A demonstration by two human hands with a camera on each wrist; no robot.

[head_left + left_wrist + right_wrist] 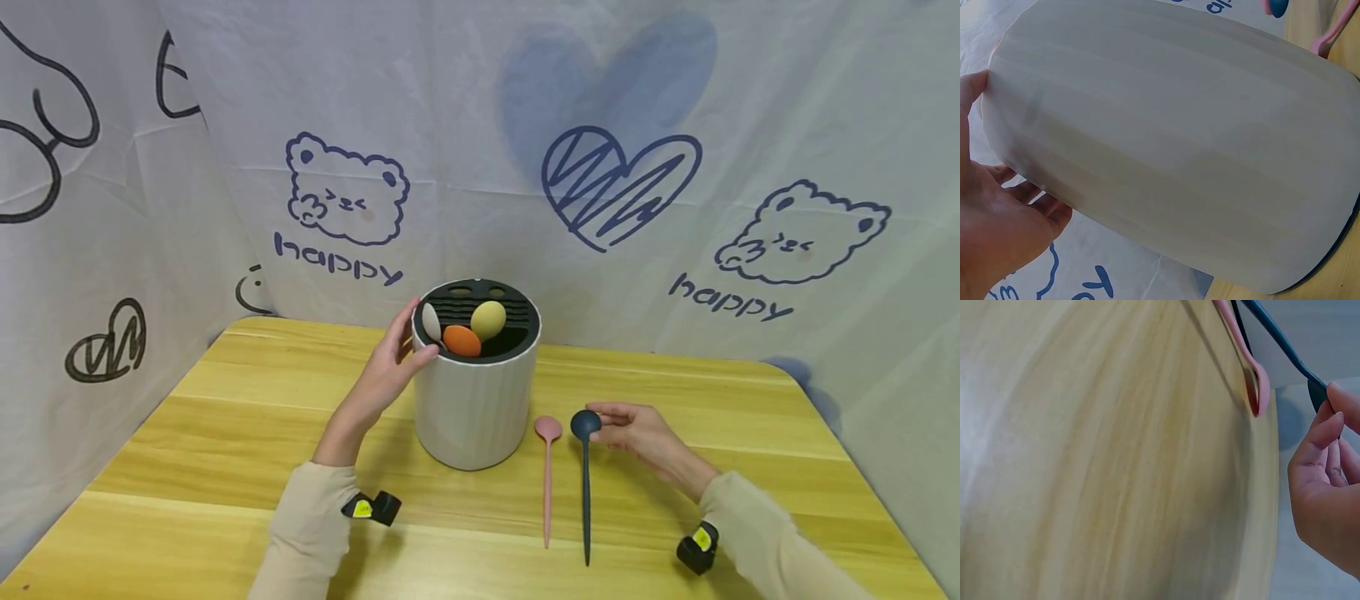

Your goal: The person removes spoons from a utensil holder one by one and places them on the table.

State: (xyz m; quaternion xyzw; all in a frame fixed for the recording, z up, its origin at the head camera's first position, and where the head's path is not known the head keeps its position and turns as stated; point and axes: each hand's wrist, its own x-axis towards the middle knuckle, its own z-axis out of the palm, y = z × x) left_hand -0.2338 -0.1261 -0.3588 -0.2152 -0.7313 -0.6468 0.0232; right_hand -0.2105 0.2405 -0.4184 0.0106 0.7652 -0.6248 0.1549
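Note:
A white ribbed utensil holder with a black slotted top stands on the table. My left hand grips its upper left side, thumb at the front of the rim and fingers round behind; the left wrist view shows this hand against the holder's wall. A long dark blue spoon is pinched at its bowl by my right hand. In the right wrist view, thumb and fingers of that hand hold the blue spoon. Left of it lies a pink spoon.
Orange, yellow and white utensil heads poke out of the holder's top. The wooden table ends at a printed curtain behind.

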